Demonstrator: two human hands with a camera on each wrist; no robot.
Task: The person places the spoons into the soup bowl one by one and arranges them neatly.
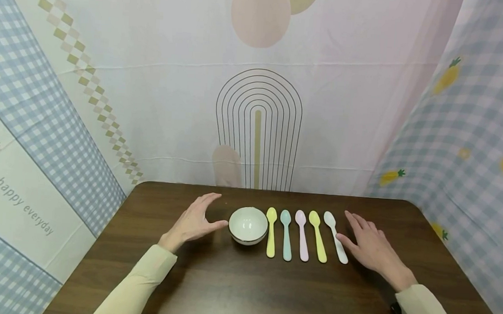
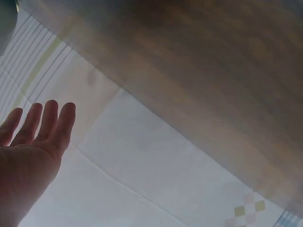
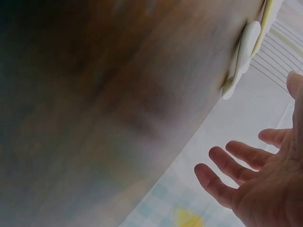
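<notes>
- Nearest the camera: two cream sleeves, one left sleeve (image 1: 136,279) at lower left, one right sleeve (image 1: 427,311) at lower right; one small dark item (image 1: 395,310) at the right cuff, too little seen to identify.
- Left hand (image 1: 194,220) and right hand (image 1: 372,248): two bare hands over one dark brown wood-grain desk (image 1: 244,294), both released, fingers extended and loosely parted.
- By the left thumb tip, one white bowl (image 1: 248,225), upright, thin dark line round its rim; contact there, cannot tell.
- By the right thumb, one white spoon (image 1: 330,219), with a gap between them in the right wrist view.
- Right of the bowl, five spoons in one row; left to right, one yellow spoon (image 1: 271,238) just beside the bowl, one turquoise spoon (image 1: 287,237), one pink spoon (image 1: 303,238), one second yellow spoon (image 1: 319,239), then the white one.
- All five apart from one another, heads toward the far edge, handles toward the camera, the last two most slanted.
- Behind, one pale backdrop (image 1: 168,110) with one arch of nested lines; at right, one checked cloth (image 1: 471,121) with printed pineapples.
</notes>
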